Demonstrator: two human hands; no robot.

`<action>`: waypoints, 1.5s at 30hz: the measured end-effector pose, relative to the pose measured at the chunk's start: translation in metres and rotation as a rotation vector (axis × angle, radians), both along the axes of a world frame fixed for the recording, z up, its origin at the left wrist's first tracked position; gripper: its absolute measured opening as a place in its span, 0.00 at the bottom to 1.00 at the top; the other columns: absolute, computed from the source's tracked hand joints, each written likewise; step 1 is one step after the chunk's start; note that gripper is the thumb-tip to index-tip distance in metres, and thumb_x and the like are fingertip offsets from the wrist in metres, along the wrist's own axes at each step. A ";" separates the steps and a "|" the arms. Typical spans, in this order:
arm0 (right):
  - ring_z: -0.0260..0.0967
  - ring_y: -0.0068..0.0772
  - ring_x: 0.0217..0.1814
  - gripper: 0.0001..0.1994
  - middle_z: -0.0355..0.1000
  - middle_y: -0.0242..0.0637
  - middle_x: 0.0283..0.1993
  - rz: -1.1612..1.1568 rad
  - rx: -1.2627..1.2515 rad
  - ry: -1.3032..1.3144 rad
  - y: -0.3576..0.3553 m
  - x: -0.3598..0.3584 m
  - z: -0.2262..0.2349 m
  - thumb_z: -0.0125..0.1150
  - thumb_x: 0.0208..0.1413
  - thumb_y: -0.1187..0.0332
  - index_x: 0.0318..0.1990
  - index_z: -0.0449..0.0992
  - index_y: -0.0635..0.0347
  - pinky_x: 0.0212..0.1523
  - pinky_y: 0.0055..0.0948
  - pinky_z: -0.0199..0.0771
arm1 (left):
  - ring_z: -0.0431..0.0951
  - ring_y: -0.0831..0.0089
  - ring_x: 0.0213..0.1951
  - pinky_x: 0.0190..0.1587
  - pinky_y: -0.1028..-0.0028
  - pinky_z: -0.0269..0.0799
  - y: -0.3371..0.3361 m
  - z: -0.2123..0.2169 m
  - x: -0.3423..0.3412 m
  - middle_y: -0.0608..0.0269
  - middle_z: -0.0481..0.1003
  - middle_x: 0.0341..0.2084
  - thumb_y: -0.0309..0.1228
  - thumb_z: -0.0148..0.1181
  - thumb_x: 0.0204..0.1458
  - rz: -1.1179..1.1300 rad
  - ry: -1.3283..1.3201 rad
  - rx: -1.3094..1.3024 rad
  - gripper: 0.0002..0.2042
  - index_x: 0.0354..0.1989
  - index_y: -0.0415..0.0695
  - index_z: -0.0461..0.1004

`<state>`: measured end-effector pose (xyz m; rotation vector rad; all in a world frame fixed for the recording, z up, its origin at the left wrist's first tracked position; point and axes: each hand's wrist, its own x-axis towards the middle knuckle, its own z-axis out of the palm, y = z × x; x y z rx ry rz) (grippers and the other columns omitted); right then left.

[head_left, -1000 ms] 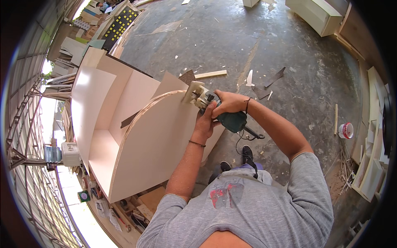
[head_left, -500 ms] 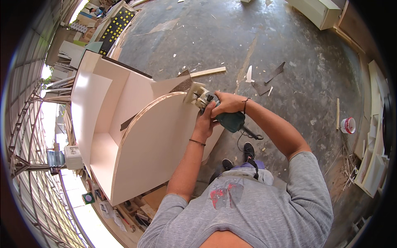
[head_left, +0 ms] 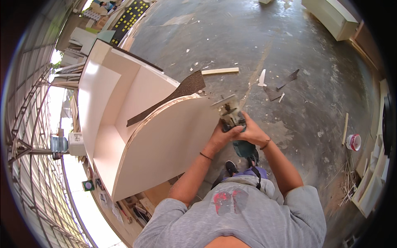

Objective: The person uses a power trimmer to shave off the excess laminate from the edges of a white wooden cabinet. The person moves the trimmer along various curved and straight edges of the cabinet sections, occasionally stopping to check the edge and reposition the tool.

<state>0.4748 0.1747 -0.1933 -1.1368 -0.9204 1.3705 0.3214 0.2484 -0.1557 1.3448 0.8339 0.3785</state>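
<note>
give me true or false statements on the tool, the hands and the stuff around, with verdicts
1. The left hand and the right hand both hold the power tool. True.
2. The person's shirt is yellow. False: the shirt is grey.
3. A pale wooden stick lies on the floor. True.
4. The white-and-red bucket is at the picture's left. False: the bucket is at the right.
5. The large panel has a curved edge. True.

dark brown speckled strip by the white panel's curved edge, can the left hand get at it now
Probably not: the left hand is holding the green handheld power tool, and the white panel lies between that hand and the strip.
</note>
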 end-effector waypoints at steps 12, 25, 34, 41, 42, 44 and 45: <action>0.73 0.32 0.42 0.31 0.74 0.38 0.42 -0.033 -0.168 0.264 -0.082 0.045 0.016 0.72 0.37 0.66 0.53 0.69 0.65 0.46 0.32 0.74 | 0.72 0.56 0.60 0.60 0.60 0.68 0.030 0.183 -0.047 0.52 0.72 0.57 0.37 0.62 0.55 -0.256 0.856 1.685 0.24 0.60 0.41 0.70; 0.76 0.35 0.34 0.25 0.75 0.42 0.34 0.062 -0.273 0.093 -0.073 0.044 0.071 0.67 0.40 0.61 0.45 0.72 0.67 0.36 0.33 0.79 | 0.72 0.59 0.59 0.65 0.54 0.62 0.036 0.189 -0.113 0.59 0.76 0.52 0.26 0.56 0.54 -0.166 0.792 1.634 0.16 0.52 0.41 0.75; 0.77 0.37 0.34 0.25 0.75 0.44 0.37 0.194 -0.241 0.103 -0.007 0.003 0.120 0.66 0.43 0.64 0.49 0.70 0.67 0.36 0.34 0.80 | 0.74 0.66 0.57 0.56 0.69 0.71 -0.043 0.064 -0.093 0.52 0.72 0.56 0.42 0.64 0.57 0.298 -0.047 0.239 0.30 0.64 0.39 0.63; 0.74 0.29 0.42 0.31 0.74 0.40 0.45 0.233 -0.228 0.001 0.011 -0.006 0.122 0.70 0.43 0.66 0.56 0.69 0.67 0.44 0.28 0.76 | 0.74 0.66 0.54 0.53 0.66 0.75 -0.027 0.076 -0.054 0.55 0.69 0.56 0.53 0.65 0.53 0.130 -0.244 -0.170 0.41 0.67 0.38 0.56; 0.73 0.29 0.45 0.33 0.73 0.39 0.47 0.243 -0.264 -0.036 0.014 -0.010 0.133 0.72 0.44 0.64 0.58 0.67 0.67 0.46 0.29 0.76 | 0.74 0.67 0.54 0.52 0.66 0.75 -0.025 0.077 -0.052 0.56 0.69 0.54 0.54 0.66 0.51 0.120 -0.263 -0.141 0.42 0.66 0.38 0.56; 0.72 0.29 0.48 0.36 0.73 0.39 0.49 0.269 -0.203 -0.045 0.026 -0.011 0.117 0.73 0.45 0.61 0.60 0.66 0.67 0.48 0.29 0.75 | 0.75 0.73 0.48 0.45 0.70 0.77 -0.021 0.078 -0.045 0.58 0.72 0.49 0.54 0.70 0.48 0.181 -0.329 -0.124 0.41 0.61 0.37 0.61; 0.72 0.29 0.49 0.37 0.72 0.39 0.50 0.283 -0.174 -0.048 0.031 -0.010 0.112 0.74 0.45 0.60 0.61 0.65 0.66 0.49 0.29 0.75 | 0.76 0.75 0.46 0.41 0.72 0.78 -0.020 0.078 -0.041 0.60 0.73 0.46 0.54 0.72 0.46 0.214 -0.359 -0.117 0.40 0.58 0.37 0.64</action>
